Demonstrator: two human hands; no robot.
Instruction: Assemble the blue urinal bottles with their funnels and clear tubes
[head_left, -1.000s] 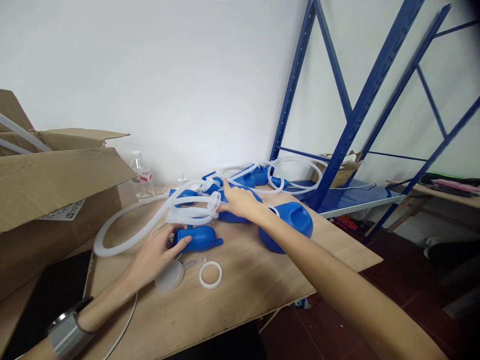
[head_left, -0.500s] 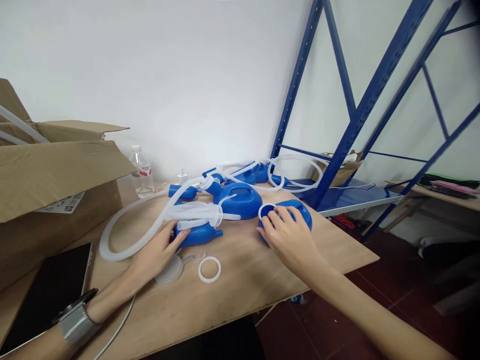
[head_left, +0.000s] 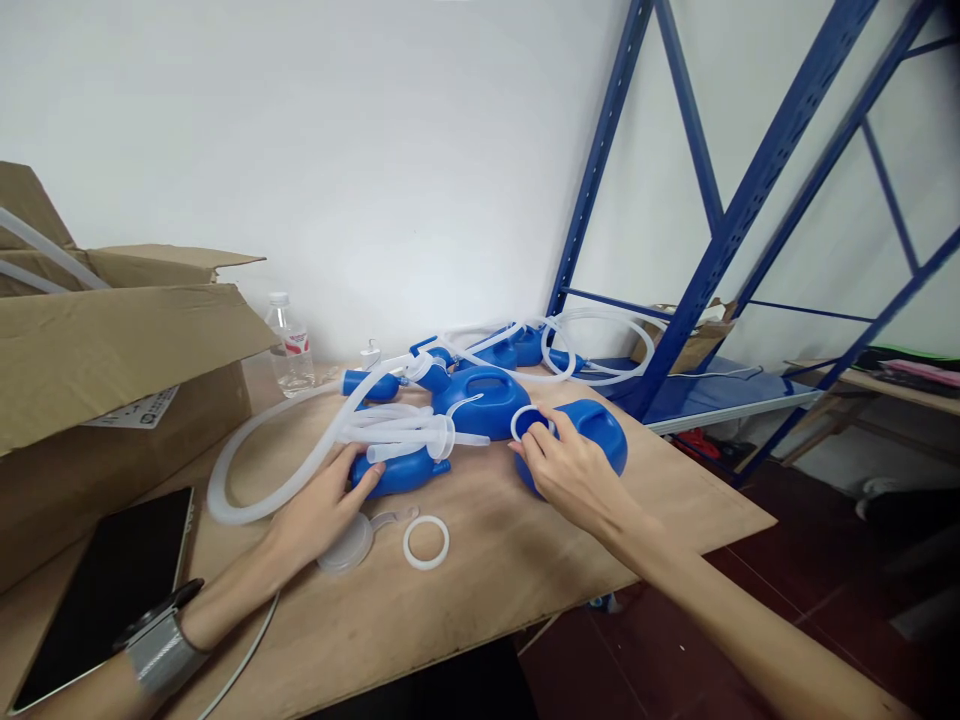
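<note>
My left hand [head_left: 324, 510] wraps around the near end of a small blue plastic bottle [head_left: 401, 472] with a short spout, lying on its side. Its thumb presses on top; the other fingers are mostly hidden. Coiled translucent tubing [head_left: 390, 432] lies over that bottle. With bent fingers, my right hand [head_left: 564, 462] pinches a white ring [head_left: 517, 424] at the open mouth of a blue jug [head_left: 606, 440]. The jug lies tilted, partly behind that hand. A loose white ring [head_left: 426, 543] and a clear round cap with a strap [head_left: 349, 545] lie between my hands.
Another blue jug [head_left: 487, 400] and long hoses [head_left: 574, 350] lie farther back. To the left are an open cardboard box [head_left: 127, 350], a water bottle [head_left: 289, 350] and a black tablet [head_left: 109, 590]. A blue metal rack [head_left: 694, 290] stands at the right.
My right hand's fingers have closed in at the jug mouth, and the white ring there has shifted slightly left. My left hand stays on the blue bottle. The whole view has shifted a little.
</note>
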